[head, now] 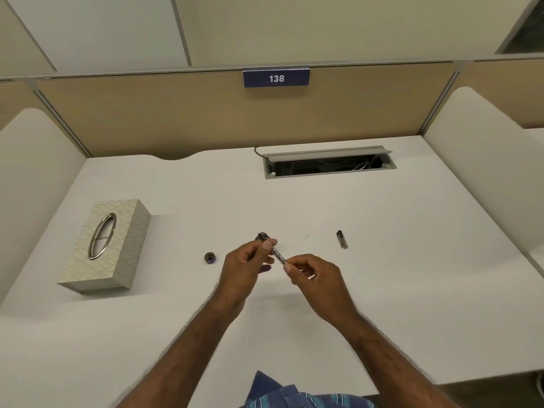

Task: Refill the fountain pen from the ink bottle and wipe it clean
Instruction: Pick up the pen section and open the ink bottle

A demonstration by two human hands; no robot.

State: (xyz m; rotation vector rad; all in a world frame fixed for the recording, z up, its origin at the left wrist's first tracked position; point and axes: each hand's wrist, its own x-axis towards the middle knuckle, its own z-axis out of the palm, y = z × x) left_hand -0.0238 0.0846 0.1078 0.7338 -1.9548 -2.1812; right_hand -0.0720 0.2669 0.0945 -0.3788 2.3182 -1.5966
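Left hand (245,265) grips fountain pen (276,254) front section; right hand (312,275) pinches converter end. Nib dips in ink bottle (262,237), mostly hidden. Risk: twisting tips bottle; ink spills across desk (382,260), tissue box (109,245) well apart.

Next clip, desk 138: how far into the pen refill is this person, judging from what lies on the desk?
Done: the bottle cap lies off on the desk, and the pen cap lies apart to the right. In hand: the left hand holds the pen with its tip at the ink bottle, mostly hidden behind it; the right hand pinches the pen's rear end. Left: wiping, since no tissue is out of the tissue box, and recapping.
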